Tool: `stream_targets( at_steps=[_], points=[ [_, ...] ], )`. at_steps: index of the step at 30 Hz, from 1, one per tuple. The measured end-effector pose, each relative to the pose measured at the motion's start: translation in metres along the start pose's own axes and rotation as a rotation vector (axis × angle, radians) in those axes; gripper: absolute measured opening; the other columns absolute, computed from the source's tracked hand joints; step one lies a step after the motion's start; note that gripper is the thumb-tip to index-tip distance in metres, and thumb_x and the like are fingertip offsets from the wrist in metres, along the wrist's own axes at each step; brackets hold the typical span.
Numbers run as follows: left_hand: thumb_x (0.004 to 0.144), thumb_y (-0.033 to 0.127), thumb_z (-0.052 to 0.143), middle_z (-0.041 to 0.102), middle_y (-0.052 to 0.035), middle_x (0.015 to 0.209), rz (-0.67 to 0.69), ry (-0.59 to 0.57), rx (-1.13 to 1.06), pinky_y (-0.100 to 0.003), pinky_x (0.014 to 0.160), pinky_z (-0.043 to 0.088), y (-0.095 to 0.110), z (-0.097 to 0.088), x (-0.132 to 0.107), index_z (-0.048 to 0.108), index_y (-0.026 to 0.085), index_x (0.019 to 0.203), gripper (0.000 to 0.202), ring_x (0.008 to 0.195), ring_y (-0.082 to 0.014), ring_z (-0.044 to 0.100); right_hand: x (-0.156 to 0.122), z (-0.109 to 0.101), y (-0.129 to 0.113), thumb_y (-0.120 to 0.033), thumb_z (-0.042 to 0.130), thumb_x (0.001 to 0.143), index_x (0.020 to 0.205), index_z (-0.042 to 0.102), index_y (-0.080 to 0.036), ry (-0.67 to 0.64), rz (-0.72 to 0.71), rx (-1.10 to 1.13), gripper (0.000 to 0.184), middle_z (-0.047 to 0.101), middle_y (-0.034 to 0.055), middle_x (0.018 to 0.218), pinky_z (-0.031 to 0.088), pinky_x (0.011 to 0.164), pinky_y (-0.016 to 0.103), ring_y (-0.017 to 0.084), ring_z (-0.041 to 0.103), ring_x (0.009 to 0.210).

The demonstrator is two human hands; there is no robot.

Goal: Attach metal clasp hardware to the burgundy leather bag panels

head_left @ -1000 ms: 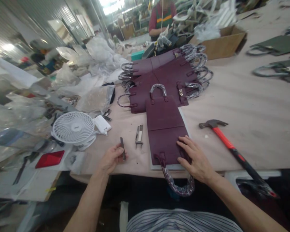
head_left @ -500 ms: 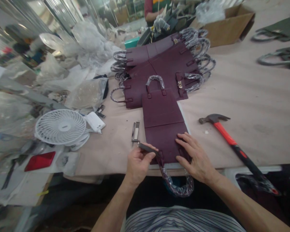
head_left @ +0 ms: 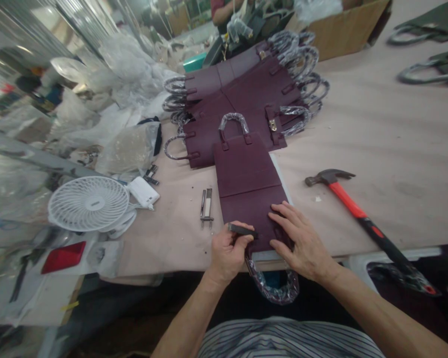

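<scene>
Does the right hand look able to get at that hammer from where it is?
Probably yes: the right hand only rests on the burgundy bag panel, fingers spread, and the hammer lies just to its right, with nothing apparent blocking the way.

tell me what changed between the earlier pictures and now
The left hand has carried the dark rod rightward, from left of the small metal parts to the burgundy bag piece, turning it more crosswise. Nothing was let go. The right hand stayed on the bag piece; the hammer stayed put.
</scene>
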State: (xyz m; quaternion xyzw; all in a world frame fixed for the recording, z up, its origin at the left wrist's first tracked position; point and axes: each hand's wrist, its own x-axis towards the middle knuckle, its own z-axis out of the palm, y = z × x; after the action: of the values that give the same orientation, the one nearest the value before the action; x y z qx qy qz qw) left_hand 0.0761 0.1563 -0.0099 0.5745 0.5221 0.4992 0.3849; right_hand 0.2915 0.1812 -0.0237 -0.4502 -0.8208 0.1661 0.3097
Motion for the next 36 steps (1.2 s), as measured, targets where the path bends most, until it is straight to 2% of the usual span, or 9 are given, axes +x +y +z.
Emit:
stream_targets(
  at_steps=[6,15,19,25,32,36],
  points=[
    [0.087,0.015,0.066,0.075,-0.0046,0.093,0.01,0.018,0.045,-0.03,0.082,0.06,-0.004,0.002,0.0,0.068,0.018,0.096,0.01,0.084,-0.0174,0.073,0.0,0.0,-0.001,-0.032,0.061,0.088,0.136,0.053,-0.017,0.011,0.002,0.009,0.051,0.048,0.0141,0.149,0.039,0.115,0.057,0.033,0.035,0.144],
    [0.087,0.013,0.062,0.072,-0.0033,0.09,0.187,-0.031,0.151,-0.028,0.08,0.056,0.001,0.005,0.006,0.067,0.018,0.094,0.01,0.084,-0.0161,0.07,-0.001,0.0,0.0,-0.032,0.061,0.087,0.135,0.054,-0.016,0.012,-0.008,0.001,0.05,0.048,0.0151,0.149,0.039,0.115,0.057,0.034,0.035,0.144],
    [0.088,0.013,0.061,0.071,-0.0039,0.09,0.217,-0.055,0.153,-0.028,0.082,0.056,0.002,0.003,0.01,0.068,0.018,0.093,0.01,0.086,-0.016,0.069,0.0,0.0,0.0,-0.032,0.062,0.087,0.134,0.055,-0.017,0.007,0.008,0.012,0.05,0.048,0.0139,0.149,0.038,0.116,0.057,0.033,0.035,0.144],
    [0.088,0.014,0.06,0.072,-0.0043,0.089,0.268,-0.032,0.188,-0.028,0.081,0.056,0.001,0.003,0.009,0.067,0.018,0.093,0.009,0.085,-0.016,0.069,-0.002,0.001,0.001,-0.033,0.061,0.088,0.134,0.056,-0.016,0.018,-0.003,0.014,0.05,0.049,0.0149,0.148,0.037,0.116,0.057,0.033,0.035,0.144],
    [0.088,0.017,0.059,0.072,-0.0043,0.088,0.264,0.016,0.26,-0.03,0.08,0.057,0.001,0.007,0.006,0.065,0.018,0.091,0.007,0.083,-0.0169,0.07,-0.001,-0.004,0.004,-0.036,0.063,0.088,0.135,0.057,-0.016,-0.059,0.009,0.054,0.052,0.046,0.0154,0.151,0.036,0.116,0.059,0.034,0.032,0.146],
    [0.089,0.017,0.057,0.072,-0.0054,0.088,0.322,0.0,0.314,-0.03,0.081,0.057,0.003,0.009,0.006,0.065,0.018,0.093,0.009,0.084,-0.0177,0.069,-0.007,-0.009,0.001,-0.041,0.062,0.091,0.136,0.057,-0.017,-0.06,-0.009,0.082,0.052,0.047,0.0163,0.15,0.038,0.115,0.059,0.034,0.034,0.145]
  ],
)
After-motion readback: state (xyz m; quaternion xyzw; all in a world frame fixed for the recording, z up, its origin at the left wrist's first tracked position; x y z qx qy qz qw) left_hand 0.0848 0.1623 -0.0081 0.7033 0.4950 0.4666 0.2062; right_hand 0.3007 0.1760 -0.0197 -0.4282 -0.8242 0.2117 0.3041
